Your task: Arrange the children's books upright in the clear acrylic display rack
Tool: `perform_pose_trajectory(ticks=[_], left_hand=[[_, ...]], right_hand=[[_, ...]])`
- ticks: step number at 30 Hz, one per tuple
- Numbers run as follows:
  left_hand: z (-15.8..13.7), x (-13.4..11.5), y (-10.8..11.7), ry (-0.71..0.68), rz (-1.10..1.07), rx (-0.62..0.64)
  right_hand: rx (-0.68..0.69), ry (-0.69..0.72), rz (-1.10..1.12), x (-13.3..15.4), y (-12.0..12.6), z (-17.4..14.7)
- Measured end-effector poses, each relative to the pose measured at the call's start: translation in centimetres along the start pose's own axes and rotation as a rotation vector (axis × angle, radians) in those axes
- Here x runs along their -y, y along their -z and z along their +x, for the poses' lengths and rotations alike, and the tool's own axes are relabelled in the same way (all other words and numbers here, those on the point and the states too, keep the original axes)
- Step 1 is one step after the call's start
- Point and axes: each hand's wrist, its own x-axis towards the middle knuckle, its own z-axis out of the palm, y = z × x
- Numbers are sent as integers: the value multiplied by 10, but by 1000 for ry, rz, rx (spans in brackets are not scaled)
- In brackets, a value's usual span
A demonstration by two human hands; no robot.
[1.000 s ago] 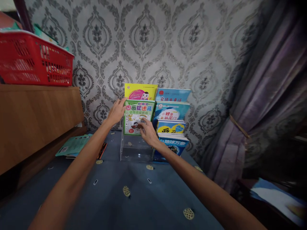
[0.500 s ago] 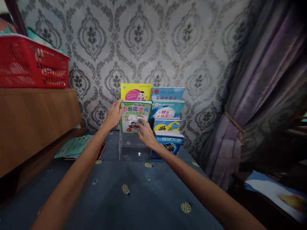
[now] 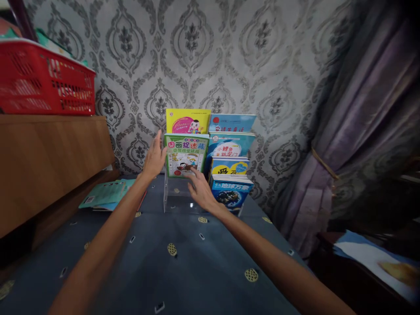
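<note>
A green-bordered picture book stands in the left column of a clear acrylic book rack, in front of a yellow book. My left hand is beside the green book's left edge, fingers stretched upward and apart from a grip. In front of the book's lower right part is my right hand, its fingers extended and holding nothing; whether the fingertips touch the cover I cannot tell. The rack's right column bears several blue and yellow books, with a blue earth book lowest.
At the left, a small stack of books lies on the dark patterned cloth. A red basket sits on a wooden cabinet. Patterned wallpaper rises behind the rack; a tied curtain hangs at the right.
My left hand has come off the green book's top left corner, its fingers now pointing up. My right hand has slid slightly down the cover. The view has shifted a little.
</note>
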Motion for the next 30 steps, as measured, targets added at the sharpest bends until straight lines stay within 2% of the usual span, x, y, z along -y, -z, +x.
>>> perform_pose_trajectory(ticks=[2,4,8,11,14,17,25,30], left_hand=[[-29,5,-2,71,16,-19],[-67,14,-1,114,70,33],[-138,45,17,196,365,292],[-168,74,42,310,639,410],[-181,97,65,446,824,521],[-186,105,76,522,899,618],[-176,90,71,548,979,655],[-175,91,76,445,1005,726]], right_hand=[[36,2,21,6,-7,-24],[71,-4,50,11,-15,-52],[151,-6,115,16,-28,-108],[176,-62,144,15,-36,-140],[176,-144,168,11,-44,-162],[189,-208,195,8,-50,-172],[222,-270,239,6,-47,-174],[240,-305,256,4,-48,-173]])
